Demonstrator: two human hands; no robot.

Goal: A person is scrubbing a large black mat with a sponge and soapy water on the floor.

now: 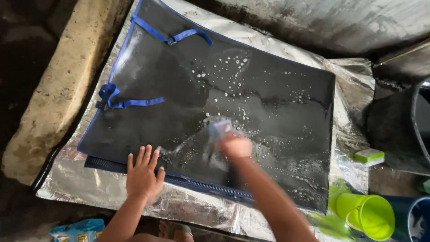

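Black and wet, a big flat fabric bag with blue edges and straps (pixel 215 103) lies on a shiny silver sheet (pixel 89 183), its long side running left to right, straight ahead of both hands. The left hand (pixel 143 177) presses flat with fingers spread on the near edge. The right hand (pixel 235 145), blurry, grips a light blue sponge (pixel 219 127) near the bag's soapy middle.

floor (pixel 27 197): dark, wet, grimy concrete
kerb (pixel 58 80): pale, worn stone block along the left edge
wall (pixel 340 22): grey, stained, along the top edge
light: dim daylight, with glints on wet surfaces
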